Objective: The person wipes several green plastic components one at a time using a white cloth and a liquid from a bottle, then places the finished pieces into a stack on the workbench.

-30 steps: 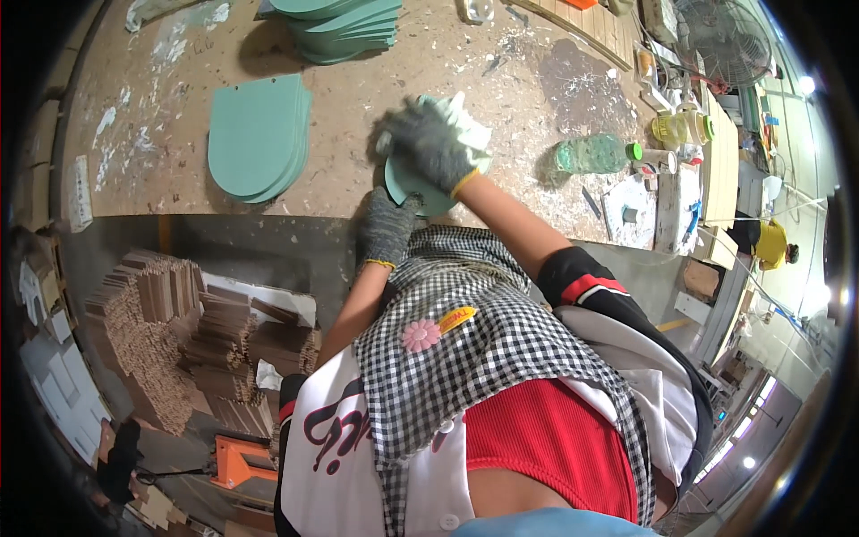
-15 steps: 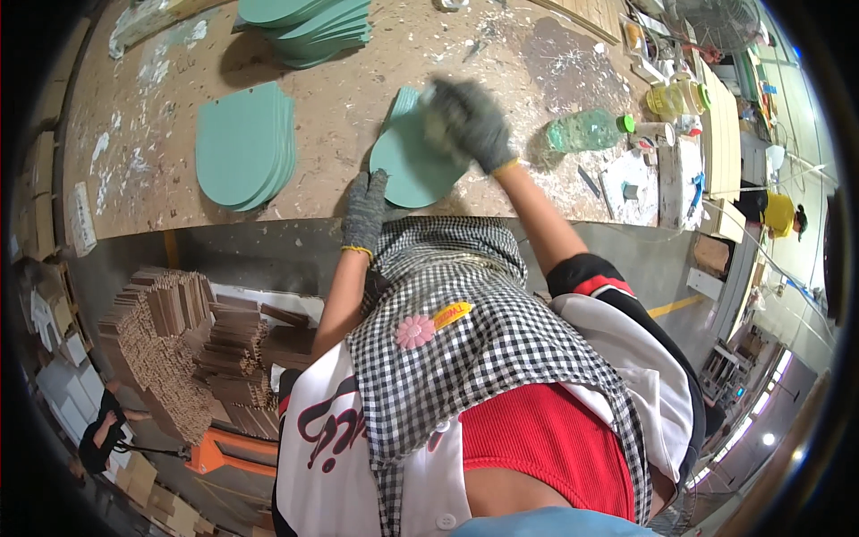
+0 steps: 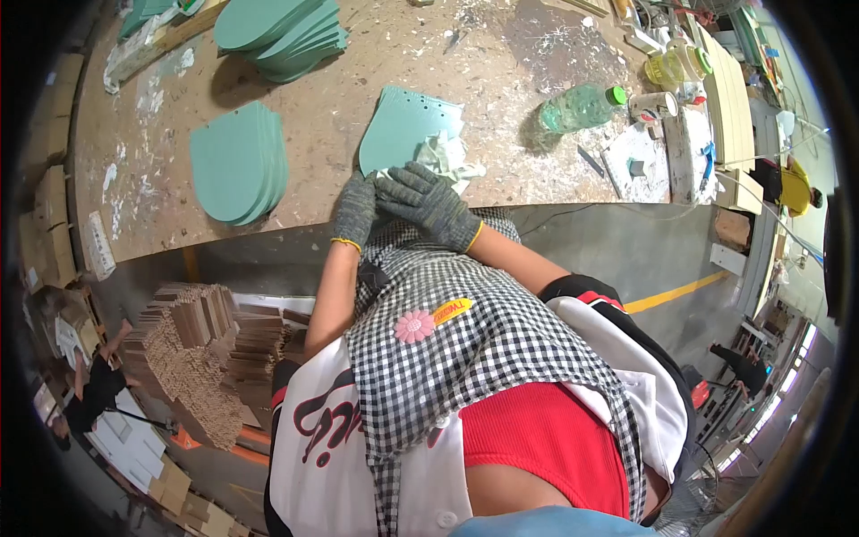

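A green panel (image 3: 407, 121) with a rounded near end and small holes along its far edge lies at the table's front edge. My left hand (image 3: 356, 211), in a grey knit glove, grips its near left edge. My right hand (image 3: 428, 202), gloved alike, lies over the panel's near end with a crumpled white rag (image 3: 445, 157) under it and poking out past the fingers. The two hands touch at the fingertips. To the left stands a neat stack of similar green panels (image 3: 234, 161), and farther back a fanned pile of green panels (image 3: 282, 34).
On the right of the worn wooden table (image 3: 331, 170) are a green-capped bottle (image 3: 580, 109), a paper cup (image 3: 653, 105), a yellow bottle (image 3: 667, 68) and a paint-smeared board (image 3: 633, 172). Stacked brown boards (image 3: 192, 349) stand on the floor at left. Other people (image 3: 97, 389) are farther off.
My right hand has come from the panel's far part down to its near end, beside my left hand. The white rag now shows clearly. My left hand still grips the near left edge.
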The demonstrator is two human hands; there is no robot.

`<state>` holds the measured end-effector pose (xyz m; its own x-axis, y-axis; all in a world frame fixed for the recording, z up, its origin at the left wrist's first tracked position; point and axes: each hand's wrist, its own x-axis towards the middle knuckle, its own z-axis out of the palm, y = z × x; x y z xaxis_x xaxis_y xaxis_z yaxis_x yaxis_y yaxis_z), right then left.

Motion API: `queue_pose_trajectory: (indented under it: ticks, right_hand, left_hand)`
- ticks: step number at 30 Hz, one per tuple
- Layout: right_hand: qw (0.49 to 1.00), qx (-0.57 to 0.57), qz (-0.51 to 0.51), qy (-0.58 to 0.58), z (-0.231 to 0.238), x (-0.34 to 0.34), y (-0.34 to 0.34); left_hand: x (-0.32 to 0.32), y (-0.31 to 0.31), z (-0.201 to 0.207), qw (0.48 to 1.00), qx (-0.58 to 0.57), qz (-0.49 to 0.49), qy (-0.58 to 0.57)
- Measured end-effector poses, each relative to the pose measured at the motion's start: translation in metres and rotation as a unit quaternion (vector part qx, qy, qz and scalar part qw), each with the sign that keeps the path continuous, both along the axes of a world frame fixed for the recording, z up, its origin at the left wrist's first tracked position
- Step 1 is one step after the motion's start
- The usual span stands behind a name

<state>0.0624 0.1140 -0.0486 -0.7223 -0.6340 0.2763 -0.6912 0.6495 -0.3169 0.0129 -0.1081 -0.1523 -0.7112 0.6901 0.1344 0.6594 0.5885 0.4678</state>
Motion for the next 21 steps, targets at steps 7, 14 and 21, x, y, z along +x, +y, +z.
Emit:
queue_pose_trajectory:
  ticks: [7, 14, 21]
  right_hand:
    - [0.968, -0.049, -0.192, -0.153, 0.039, 0.017, 0.081]
    - [0.991, -0.080, -0.096, -0.045, 0.025, 0.006, 0.033]
    - [0.999, -0.027, -0.034, -0.006, 0.018, -0.031, -0.026]
  left_hand:
    - [-0.036, 0.007, 0.075, 0.946, -0.127, 0.255, -0.154]
    - [-0.129, 0.054, 0.073, 0.996, 0.072, 0.050, 0.022]
    - [-0.135, 0.063, 0.064, 0.970, 0.185, 0.079, -0.137]
